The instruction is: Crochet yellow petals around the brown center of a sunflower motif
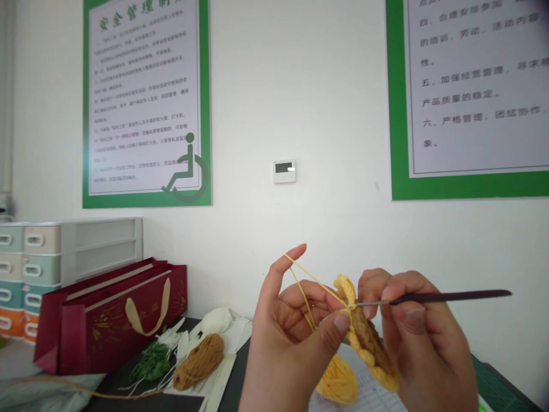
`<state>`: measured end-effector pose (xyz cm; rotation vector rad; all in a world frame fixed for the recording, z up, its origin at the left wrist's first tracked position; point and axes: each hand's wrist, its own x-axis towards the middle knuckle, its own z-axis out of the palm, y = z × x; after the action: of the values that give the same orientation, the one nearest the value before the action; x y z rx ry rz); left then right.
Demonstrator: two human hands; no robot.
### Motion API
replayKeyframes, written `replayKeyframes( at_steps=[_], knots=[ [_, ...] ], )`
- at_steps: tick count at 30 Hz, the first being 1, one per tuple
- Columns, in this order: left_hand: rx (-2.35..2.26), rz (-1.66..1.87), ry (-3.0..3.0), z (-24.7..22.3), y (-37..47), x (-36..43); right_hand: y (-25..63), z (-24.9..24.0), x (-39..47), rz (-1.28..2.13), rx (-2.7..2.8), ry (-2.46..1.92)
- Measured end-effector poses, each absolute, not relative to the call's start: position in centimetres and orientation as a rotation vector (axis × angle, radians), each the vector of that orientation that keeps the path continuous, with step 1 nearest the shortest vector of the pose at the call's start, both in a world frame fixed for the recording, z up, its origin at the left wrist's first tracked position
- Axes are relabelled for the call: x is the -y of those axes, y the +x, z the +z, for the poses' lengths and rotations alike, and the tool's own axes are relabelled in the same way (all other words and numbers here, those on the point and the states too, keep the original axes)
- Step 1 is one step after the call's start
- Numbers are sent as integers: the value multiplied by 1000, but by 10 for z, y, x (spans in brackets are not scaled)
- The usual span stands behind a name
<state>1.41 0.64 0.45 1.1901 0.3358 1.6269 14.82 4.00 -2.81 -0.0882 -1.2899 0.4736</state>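
Observation:
My left hand pinches the edge of a yellow and brown crocheted piece between thumb and fingers. Yellow yarn runs over its raised index finger and down to the piece. My right hand grips a crochet hook with a dark handle, which points left. The hook's metal shaft reaches the top edge of the piece, close to my left thumb; its tip is hard to make out. Below the hands, a ball of yellow yarn rests on a printed sheet.
At the left stand a dark red gift bag and a drawer unit. Brown yarn, green yarn and white yarn lie beside the bag. A green mat shows at the lower right.

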Motion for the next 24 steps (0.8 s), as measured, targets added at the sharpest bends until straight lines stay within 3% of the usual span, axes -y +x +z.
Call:
replayKeyframes(
  at_steps=[24],
  knots=[
    [-422,1707,1214,4,15,-7,164,-19,-27,-231,1523,-304]
  ],
)
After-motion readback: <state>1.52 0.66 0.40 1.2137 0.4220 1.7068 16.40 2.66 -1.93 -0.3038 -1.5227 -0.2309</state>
